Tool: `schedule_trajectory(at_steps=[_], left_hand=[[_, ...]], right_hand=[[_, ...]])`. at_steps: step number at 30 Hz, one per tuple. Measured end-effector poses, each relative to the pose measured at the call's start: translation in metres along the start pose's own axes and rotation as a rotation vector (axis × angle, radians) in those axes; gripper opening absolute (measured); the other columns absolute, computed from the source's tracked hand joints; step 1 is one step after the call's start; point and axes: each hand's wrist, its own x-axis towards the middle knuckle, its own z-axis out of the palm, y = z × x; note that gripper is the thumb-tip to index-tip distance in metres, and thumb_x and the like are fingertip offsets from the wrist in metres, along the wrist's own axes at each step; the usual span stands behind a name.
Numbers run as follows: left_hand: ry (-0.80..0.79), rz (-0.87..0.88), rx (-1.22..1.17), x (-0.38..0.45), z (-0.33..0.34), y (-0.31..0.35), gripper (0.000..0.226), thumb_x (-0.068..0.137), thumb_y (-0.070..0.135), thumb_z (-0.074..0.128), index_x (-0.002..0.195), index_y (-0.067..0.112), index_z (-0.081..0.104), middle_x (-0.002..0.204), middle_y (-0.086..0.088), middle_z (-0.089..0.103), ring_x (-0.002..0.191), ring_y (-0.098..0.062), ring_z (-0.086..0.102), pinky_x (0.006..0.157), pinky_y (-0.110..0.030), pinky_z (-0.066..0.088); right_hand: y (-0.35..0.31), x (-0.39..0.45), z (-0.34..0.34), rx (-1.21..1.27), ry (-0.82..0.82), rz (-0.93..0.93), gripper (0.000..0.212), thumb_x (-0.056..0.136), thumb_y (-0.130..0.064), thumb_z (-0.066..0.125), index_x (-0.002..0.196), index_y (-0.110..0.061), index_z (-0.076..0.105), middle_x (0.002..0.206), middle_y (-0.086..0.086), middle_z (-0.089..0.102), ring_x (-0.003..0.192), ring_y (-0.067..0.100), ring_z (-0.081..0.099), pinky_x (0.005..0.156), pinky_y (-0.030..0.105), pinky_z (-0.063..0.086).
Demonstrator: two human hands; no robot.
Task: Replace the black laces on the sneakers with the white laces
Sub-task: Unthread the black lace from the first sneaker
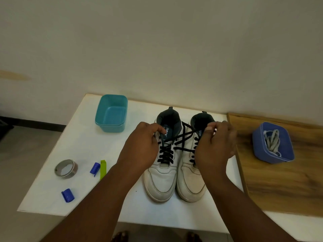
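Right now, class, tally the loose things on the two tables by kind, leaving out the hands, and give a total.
Sneakers: 2
Tubs: 2, one teal, one blue holding white laces
Blue clips: 2
Green clip: 1
Tape roll: 1
Total: 8, counting the bundle of laces with its tub.

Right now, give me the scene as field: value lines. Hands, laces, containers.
left hand: pinches black laces at left sneaker collar
right hand: pinches lace end above right sneaker
black laces: threaded on both sneakers, ends crossing between them
white laces: in blue tub on wooden board
teal tub: empty
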Motion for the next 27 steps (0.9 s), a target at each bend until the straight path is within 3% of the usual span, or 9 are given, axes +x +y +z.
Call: schedule_trajectory(at_steps=[3,6,8,10,14,16,19,23,27], left_hand=[[0.005,0.001,0.015,0.001,0.001,0.001,0.043,0.097,0.003,0.045,0.120,0.034,0.064,0.123,0.000,0.052,0.096,-0.009,0.056,0.078,-0.011,0.037],[0.006,-0.003,0.026,0.001,0.000,0.001,0.041,0.097,0.003,0.047,0.122,0.031,0.064,0.124,-0.002,0.054,0.104,-0.014,0.058,0.086,-0.016,0.039],[0.004,-0.002,0.013,0.001,0.001,0.000,0.044,0.096,0.000,0.046,0.120,0.031,0.064,0.124,-0.002,0.055,0.104,-0.014,0.059,0.087,-0.016,0.040],[0.003,-0.004,0.009,0.001,0.001,-0.001,0.045,0.096,0.000,0.045,0.119,0.033,0.064,0.123,-0.001,0.055,0.101,-0.012,0.058,0.082,-0.011,0.039],[0.014,-0.010,-0.002,0.002,0.000,-0.002,0.045,0.097,0.001,0.044,0.118,0.034,0.065,0.121,0.001,0.054,0.092,-0.009,0.055,0.070,-0.004,0.034],[0.020,-0.013,0.002,0.002,0.001,-0.001,0.044,0.097,0.001,0.044,0.120,0.033,0.065,0.122,0.000,0.054,0.095,-0.010,0.056,0.071,-0.004,0.033],[0.023,-0.023,0.004,0.002,0.001,0.001,0.042,0.098,0.001,0.045,0.120,0.031,0.065,0.123,-0.002,0.055,0.102,-0.012,0.056,0.077,-0.010,0.035],[0.015,-0.016,-0.006,0.002,0.001,-0.001,0.044,0.097,0.000,0.044,0.116,0.033,0.065,0.122,0.000,0.055,0.100,-0.011,0.056,0.076,-0.007,0.034],[0.025,-0.026,-0.016,0.003,0.002,0.000,0.041,0.097,0.001,0.046,0.113,0.033,0.066,0.119,0.000,0.056,0.093,-0.009,0.057,0.071,-0.005,0.035]], right_hand=[[-0.003,-0.008,0.004,-0.119,-0.217,-0.336,0.030,0.099,-0.025,0.058,0.128,-0.031,0.059,0.157,0.008,0.035,0.149,0.031,0.026,0.120,0.059,0.021],[-0.002,-0.020,0.013,-0.232,-0.402,-0.518,0.021,0.095,-0.031,0.065,0.115,-0.035,0.070,0.159,0.005,0.038,0.155,0.034,0.013,0.123,0.058,0.008],[-0.001,-0.023,0.015,-0.215,-0.399,-0.488,0.009,0.096,-0.031,0.065,0.101,-0.033,0.072,0.155,0.003,0.045,0.154,0.033,0.015,0.123,0.056,0.006],[-0.003,-0.018,0.010,-0.123,-0.318,-0.427,0.011,0.100,-0.028,0.058,0.097,-0.031,0.069,0.149,0.000,0.050,0.151,0.029,0.024,0.123,0.052,0.007],[-0.004,0.002,-0.001,-0.022,-0.186,-0.353,0.016,0.102,-0.020,0.048,0.100,-0.025,0.063,0.130,0.000,0.058,0.133,0.023,0.047,0.115,0.056,0.028],[-0.003,0.000,-0.001,-0.047,-0.298,-0.386,0.017,0.101,-0.027,0.052,0.109,-0.028,0.067,0.139,0.001,0.055,0.142,0.026,0.039,0.118,0.058,0.026],[-0.001,-0.015,0.007,-0.138,-0.442,-0.474,0.022,0.096,-0.037,0.060,0.116,-0.035,0.071,0.150,-0.001,0.049,0.152,0.029,0.022,0.123,0.053,0.009],[-0.003,-0.018,0.009,-0.166,-0.378,-0.454,0.007,0.096,-0.029,0.065,0.096,-0.033,0.071,0.145,0.000,0.054,0.151,0.029,0.026,0.123,0.052,0.008],[-0.003,-0.014,0.005,-0.188,-0.252,-0.403,0.012,0.098,-0.019,0.056,0.099,-0.026,0.066,0.135,0.002,0.057,0.142,0.027,0.040,0.121,0.051,0.018]])
